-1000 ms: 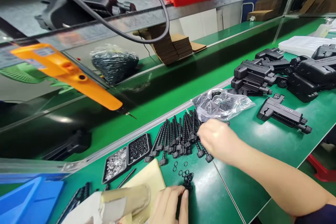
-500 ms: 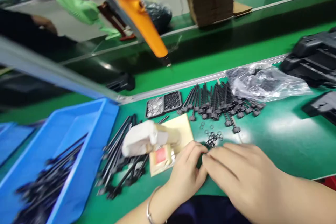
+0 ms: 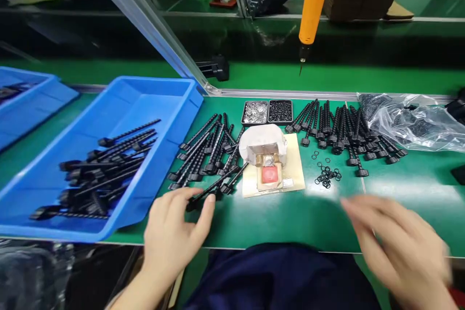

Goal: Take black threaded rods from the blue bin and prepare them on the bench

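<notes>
My left hand (image 3: 176,230) is at the near end of a loose pile of black threaded rods with knob heads (image 3: 214,147). Its thumb and fingers are spread on either side of one rod's black knob (image 3: 192,203); no firm grip shows. My right hand (image 3: 399,237) is over the right part of the green bench, smeared by motion. Its fingers point left, and whether they pinch anything is unclear. Small black rings (image 3: 327,175) lie beyond it to the left. Between the hands stands a white block fixture (image 3: 263,140) with a red pad (image 3: 269,174) on a cream board (image 3: 296,169).
A blue bin (image 3: 181,106) at left holds more rods. Two small trays of silver pieces (image 3: 255,112) and black pieces (image 3: 280,111) stand behind the fixture. Another row of rods (image 3: 337,128) and a clear plastic bag (image 3: 421,126) lie right. An orange electric screwdriver (image 3: 314,5) hangs overhead.
My hands were together in front of the rings and have parted: the left has gone to the left rod pile, the right to the right. The camera view has levelled and shifted.
</notes>
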